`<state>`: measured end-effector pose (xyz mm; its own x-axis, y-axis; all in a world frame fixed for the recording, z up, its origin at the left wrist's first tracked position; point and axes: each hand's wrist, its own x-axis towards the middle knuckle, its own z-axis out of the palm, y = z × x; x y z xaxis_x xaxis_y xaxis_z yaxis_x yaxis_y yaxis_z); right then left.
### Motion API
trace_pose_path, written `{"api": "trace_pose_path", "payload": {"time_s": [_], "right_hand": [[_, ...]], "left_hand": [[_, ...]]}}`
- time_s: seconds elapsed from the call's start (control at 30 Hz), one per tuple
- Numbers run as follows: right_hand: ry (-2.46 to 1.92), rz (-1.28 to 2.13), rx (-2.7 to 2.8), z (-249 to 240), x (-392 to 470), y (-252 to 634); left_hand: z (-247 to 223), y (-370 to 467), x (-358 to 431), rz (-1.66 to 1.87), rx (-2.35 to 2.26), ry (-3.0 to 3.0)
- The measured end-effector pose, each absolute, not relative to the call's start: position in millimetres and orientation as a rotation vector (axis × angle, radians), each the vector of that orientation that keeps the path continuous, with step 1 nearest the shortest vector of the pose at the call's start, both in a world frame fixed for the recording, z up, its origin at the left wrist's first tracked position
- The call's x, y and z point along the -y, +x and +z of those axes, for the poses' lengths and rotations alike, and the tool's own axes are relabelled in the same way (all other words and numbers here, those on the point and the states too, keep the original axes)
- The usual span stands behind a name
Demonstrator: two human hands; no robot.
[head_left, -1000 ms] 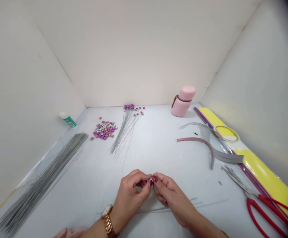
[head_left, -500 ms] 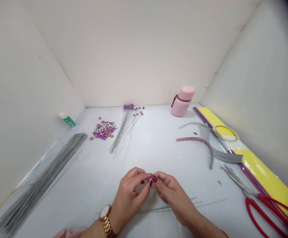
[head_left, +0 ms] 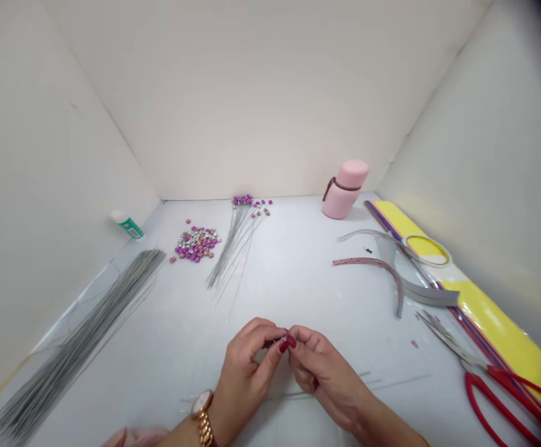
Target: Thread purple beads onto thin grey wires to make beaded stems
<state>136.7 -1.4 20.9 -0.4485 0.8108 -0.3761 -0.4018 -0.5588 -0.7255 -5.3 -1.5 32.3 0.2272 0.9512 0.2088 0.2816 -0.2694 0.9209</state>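
Observation:
Low in the middle of the view, my left hand [head_left: 254, 357] pinches a tiny paper star [head_left: 277, 341], nearly all covered by the fingers. Against it, my right hand [head_left: 321, 366] is closed too, its thumb and index fingertips pressed at the same spot. The hands meet just above the table. Several loose grey wires [head_left: 377, 380] lie under and beside them. Farther back are a pile of small purple, silver and pink paper stars [head_left: 198, 243] and a fan of wires [head_left: 233, 248] topped with purple stars [head_left: 242, 200].
A thick bundle of grey wires [head_left: 81, 338] lies left, near a glue stick [head_left: 128, 225]. A pink bottle [head_left: 342, 192] stands at the back. To the right are paper strips [head_left: 372, 262], a tape roll [head_left: 426, 249], yellow sheets [head_left: 489, 310] and red-handled scissors [head_left: 475, 366].
My fingertips have closed in over the small star, which showed more before. My right hand's lower fingers have curled inward. The other things lie as before.

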Motion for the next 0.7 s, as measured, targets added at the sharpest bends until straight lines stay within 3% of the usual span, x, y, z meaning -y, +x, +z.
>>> {"api": "trace_pose_path", "payload": {"time_s": [0.2,0.7], "right_hand": [[-0.95,2.038,0.708,19.3,2.4,134.0],[-0.867,2.147,0.692,17.2,1.8,137.6]], "left_hand": [[27.9,-3.6,2.4,1.079,-1.196,1.804],[27.1,-4.2,-11.0,0.875,-0.916,0.882]]}}
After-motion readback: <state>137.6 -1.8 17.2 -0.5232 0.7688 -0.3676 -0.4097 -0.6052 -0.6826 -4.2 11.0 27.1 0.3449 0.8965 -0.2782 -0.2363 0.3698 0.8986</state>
